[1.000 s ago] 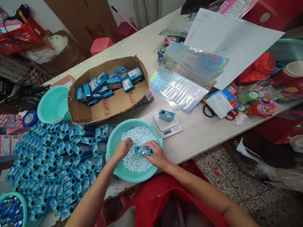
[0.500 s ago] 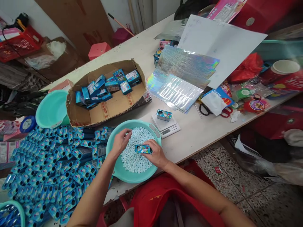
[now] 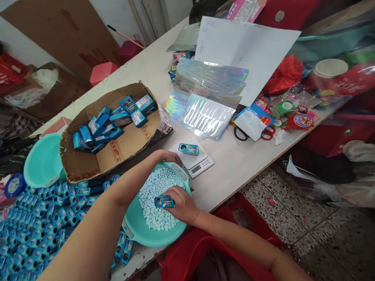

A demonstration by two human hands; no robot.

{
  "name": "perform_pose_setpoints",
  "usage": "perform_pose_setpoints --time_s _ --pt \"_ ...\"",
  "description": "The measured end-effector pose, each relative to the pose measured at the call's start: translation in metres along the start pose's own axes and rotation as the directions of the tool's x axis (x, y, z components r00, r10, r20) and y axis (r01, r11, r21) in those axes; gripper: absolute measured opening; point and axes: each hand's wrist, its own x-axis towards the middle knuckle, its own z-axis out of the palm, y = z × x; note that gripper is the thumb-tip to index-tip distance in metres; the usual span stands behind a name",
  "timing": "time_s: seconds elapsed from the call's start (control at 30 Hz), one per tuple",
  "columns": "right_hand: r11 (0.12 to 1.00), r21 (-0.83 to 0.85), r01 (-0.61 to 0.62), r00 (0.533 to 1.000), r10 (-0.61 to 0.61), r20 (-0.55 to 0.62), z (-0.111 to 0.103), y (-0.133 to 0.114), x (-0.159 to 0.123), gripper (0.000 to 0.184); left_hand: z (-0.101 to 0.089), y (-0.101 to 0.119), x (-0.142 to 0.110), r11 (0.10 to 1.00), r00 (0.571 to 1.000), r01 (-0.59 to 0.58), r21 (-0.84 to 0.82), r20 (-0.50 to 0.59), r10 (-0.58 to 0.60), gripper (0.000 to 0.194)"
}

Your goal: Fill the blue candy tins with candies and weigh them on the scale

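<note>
Gripping a blue box (image 3: pixel 164 201), the right hand (image 3: pixel 182 205) is above the candies (image 3: pixel 161 222) in the bowl (image 3: pixel 143 237). The left hand (image 3: pixel 171 157) is at the far rim, just beside the scale (image 3: pixel 199 168) bearing a second box (image 3: pixel 189 149); I cannot tell its finger state. The left forearm (image 3: pixel 96 218) hides some stacked boxes (image 3: pixel 32 222). Beyond lie a carton (image 3: pixel 133 144), foil sheets (image 3: pixel 211 113) and scissors (image 3: pixel 268 132).

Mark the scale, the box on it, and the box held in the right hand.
Scale (image 3: pixel 192 160), head view: bare part of its platform.
Box on scale (image 3: pixel 189 149), head view: printed top.
Held box (image 3: pixel 165 201), head view: printed face.
</note>
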Motion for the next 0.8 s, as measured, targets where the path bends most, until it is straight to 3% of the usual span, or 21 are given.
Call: perform_pose_setpoints --time_s 0.1,0.3,0.43,0.53,0.67,0.73,0.8 --pt "1.000 -0.004 0.008 1.000 -0.007 0.014 -0.002 0.000 0.001 0.025 0.006 0.001 0.011 1.000 0.997 -0.007 -0.013 0.070 0.008 0.022" --pt "1.000 -0.004 0.027 0.999 -0.027 0.044 -0.005 0.000 0.001 0.026 0.002 0.007 0.018 0.984 0.999 -0.039 -0.175 0.027 0.045 0.036" --pt "0.999 -0.009 0.037 0.998 -0.036 0.057 -0.005 0.002 0.000 0.031 0.000 0.024 0.022 0.986 0.997 -0.052 -0.159 0.043 0.059 0.029" --pt "1.000 -0.002 0.025 0.998 -0.025 0.060 -0.005 0.004 0.000 0.029 0.001 0.026 -0.005 0.990 0.985 -0.117 -0.079 -0.139 0.105 0.027" --pt "1.000 0.011 0.015 0.999 -0.016 0.037 -0.004 0.004 0.000 0.027 0.019 -0.001 -0.080 0.991 0.859 -0.120 -0.064 -0.507 0.071 0.046" --pt "1.000 0.023 0.020 0.999 -0.021 0.025 -0.004 0.004 0.000 0.026 0.032 -0.021 -0.111 0.992 0.813 -0.105 -0.071 -0.581 0.044 0.050" --pt "0.999 0.032 0.028 0.999 -0.028 0.025 -0.004 0.004 0.000 0.027 0.043 -0.038 -0.125 0.997 0.772 -0.041 -0.058 -0.636 -0.005 0.054"
